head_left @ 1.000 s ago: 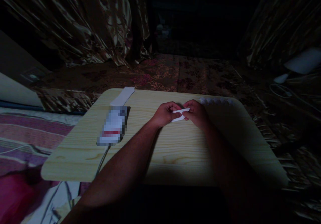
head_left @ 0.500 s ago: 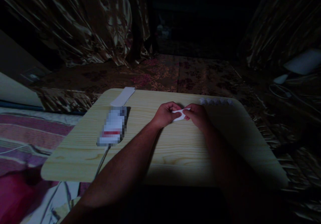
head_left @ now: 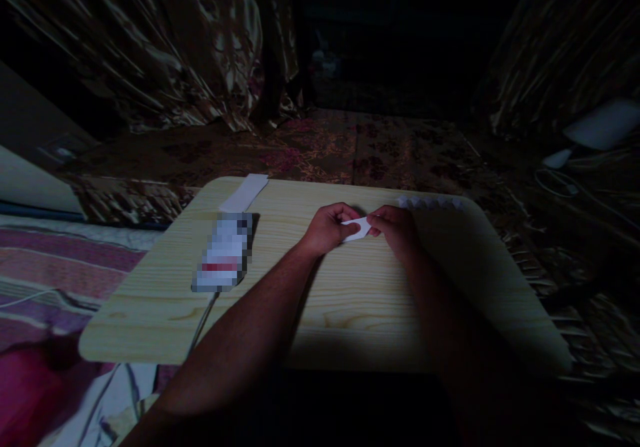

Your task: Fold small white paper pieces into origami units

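Observation:
A small piece of white paper (head_left: 359, 229) is held between both hands, above the middle of the wooden table (head_left: 350, 287). My left hand (head_left: 327, 228) is closed on its left end, the thumb lying across the top. At the right end my right hand (head_left: 393, 223) pinches a corner between thumb and fingers. Just beyond the right hand, several small folded white paper pieces (head_left: 430, 203) stand in a row near the table's far edge. A stack of white paper strips (head_left: 244, 193) lies at the far left of the table.
A pixelated phone-like device (head_left: 223, 253) rests on the table's left side, its cable (head_left: 204, 323) running off the near edge. Left of the table is a striped bedcover (head_left: 70, 260). A white lamp-like object (head_left: 603, 125) stands far right. Dark curtains (head_left: 225, 47) hang behind.
My right hand has shifted slightly, its thumb now nearer the paper's right corner, so more of the white paper shows. The left hand stays nearly as it was.

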A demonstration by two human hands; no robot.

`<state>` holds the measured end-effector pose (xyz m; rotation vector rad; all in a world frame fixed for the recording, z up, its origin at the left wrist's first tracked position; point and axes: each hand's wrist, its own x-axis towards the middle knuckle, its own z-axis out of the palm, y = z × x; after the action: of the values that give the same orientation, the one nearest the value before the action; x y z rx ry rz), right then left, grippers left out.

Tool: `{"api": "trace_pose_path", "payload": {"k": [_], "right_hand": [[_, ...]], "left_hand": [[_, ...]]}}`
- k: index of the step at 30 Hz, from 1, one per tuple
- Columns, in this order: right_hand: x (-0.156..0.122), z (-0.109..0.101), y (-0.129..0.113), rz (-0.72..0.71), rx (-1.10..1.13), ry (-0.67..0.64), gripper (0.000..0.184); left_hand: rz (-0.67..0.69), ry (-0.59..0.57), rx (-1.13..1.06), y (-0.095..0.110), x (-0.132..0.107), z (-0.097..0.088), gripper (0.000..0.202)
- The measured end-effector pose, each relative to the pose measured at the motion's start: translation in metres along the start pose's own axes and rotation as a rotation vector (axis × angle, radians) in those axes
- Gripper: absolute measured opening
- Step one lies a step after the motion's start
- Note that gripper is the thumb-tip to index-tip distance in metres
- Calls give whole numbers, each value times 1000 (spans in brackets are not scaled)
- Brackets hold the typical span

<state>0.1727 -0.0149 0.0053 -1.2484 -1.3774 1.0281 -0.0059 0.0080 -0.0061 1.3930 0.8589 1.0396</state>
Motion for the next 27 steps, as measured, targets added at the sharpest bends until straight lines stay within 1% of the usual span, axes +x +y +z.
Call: {"api": "trace_pose_path", "payload": {"k": [4,6,8,10,13,17,21,27], "right_hand": [[2,-1,3,11,66,-18,24],[2,-1,3,6,75,-14,28],[2,-1,2,-6,83,16,34],[2,0,1,-11,98,64,36],[1,0,-2,-1,87,102,31],[-2,1,-6,-10,-11,63,27],[-4,3,-8,-10,-62,44,24],[-3,6,-4,-27,-79,71,19]], "left_hand": [[-11,4,5,3,-1,0,33],[-9,11,-2,4,-1,0,33],[-9,32,-23,4,0,0,33],[-14,70,-55,4,0,-1,34],[-31,132,-76,3,2,-2,34],[-40,170,-73,-1,3,-1,33],[-12,186,-40,-2,3,0,31],[47,169,2,-4,3,2,27]]}}
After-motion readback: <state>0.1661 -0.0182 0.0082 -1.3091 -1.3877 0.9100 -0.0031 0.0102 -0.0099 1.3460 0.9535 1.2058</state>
